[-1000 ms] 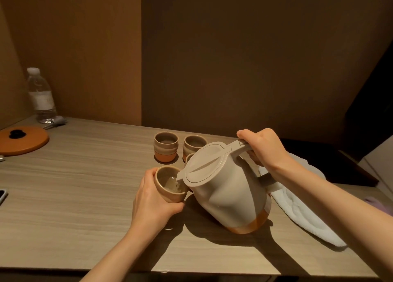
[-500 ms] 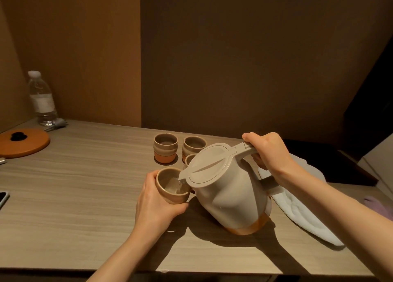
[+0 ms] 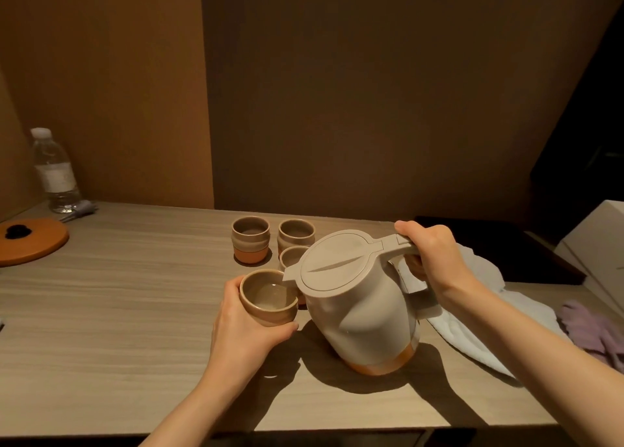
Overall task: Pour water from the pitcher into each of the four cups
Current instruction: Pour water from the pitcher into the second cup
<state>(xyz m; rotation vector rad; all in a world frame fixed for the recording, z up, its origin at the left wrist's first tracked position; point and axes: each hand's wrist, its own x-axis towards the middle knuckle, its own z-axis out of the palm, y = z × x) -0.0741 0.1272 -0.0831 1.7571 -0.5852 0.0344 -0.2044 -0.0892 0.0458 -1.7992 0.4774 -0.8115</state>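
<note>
- Your left hand reaches in from the lower edge, forearm angled up and to the right, with thumb and fingers curled round the held cup; the cup is lifted clear of the worktop and its mouth tips a little toward you.
- Your right hand comes in from the right, wrist bent, fingers wrapped round the pitcher handle and thumb lying along the top.
- The pitcher leans left, its spout at the held cup's rim; its base looks to touch the worktop, though you cannot tell for sure.
- The pitcher is smooth matte beige plastic with a flat round lid and an orange band at the foot.
- The held cup is squat glazed ceramic, greyish-tan, with a pale sheen of water inside.
- Behind the pitcher, the back left cup shows a ribbed tan wall over a terracotta base; the back right cup stands beside it, and the third cup is partly hidden by the lid.
- The worktop is pale wood-grain laminate.
- A white quilted cloth lies under your right forearm.
</note>
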